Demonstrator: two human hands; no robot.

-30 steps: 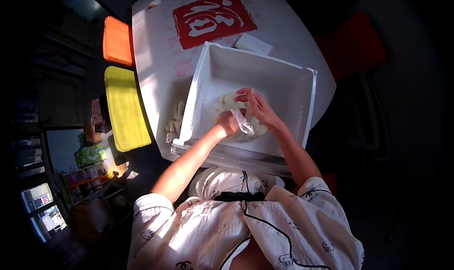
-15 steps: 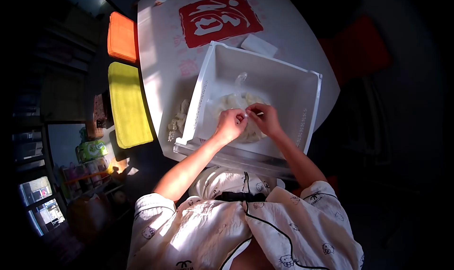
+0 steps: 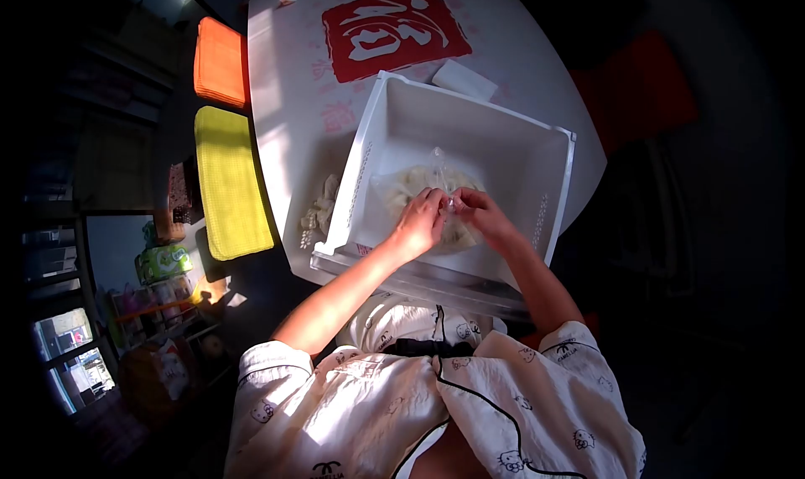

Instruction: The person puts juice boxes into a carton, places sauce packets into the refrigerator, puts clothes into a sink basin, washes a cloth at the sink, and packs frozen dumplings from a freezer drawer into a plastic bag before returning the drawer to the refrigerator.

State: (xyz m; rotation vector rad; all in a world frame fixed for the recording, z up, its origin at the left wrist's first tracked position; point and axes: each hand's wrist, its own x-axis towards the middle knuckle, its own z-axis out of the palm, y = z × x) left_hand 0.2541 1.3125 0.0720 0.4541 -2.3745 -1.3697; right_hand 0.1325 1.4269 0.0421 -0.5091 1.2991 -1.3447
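Observation:
A clear plastic bag (image 3: 411, 180) filled with pale, rounded lumps lies on the floor of a white freezer drawer (image 3: 360, 194). Over the bag, my left hand (image 3: 423, 219) pinches its gathered plastic with bent fingers. My right hand (image 3: 484, 214) is closed on the same plastic, fingertips meeting those of the left. A loose end of the bag sticks up just beyond my fingers. The hands and forearms hide part of the bag's near side.
The drawer stands on a pale table (image 3: 293, 76) with a red printed panel (image 3: 394, 30). Behind the drawer lies a white packet (image 3: 464, 80); a crumpled plastic bag (image 3: 320, 206) sits left of it. Yellow (image 3: 231, 181) and orange chair backs (image 3: 221, 64) line the left edge.
Both hands have shifted slightly right and toward me, still pinching the plastic. The bag's upright end has moved a little lower and to the right.

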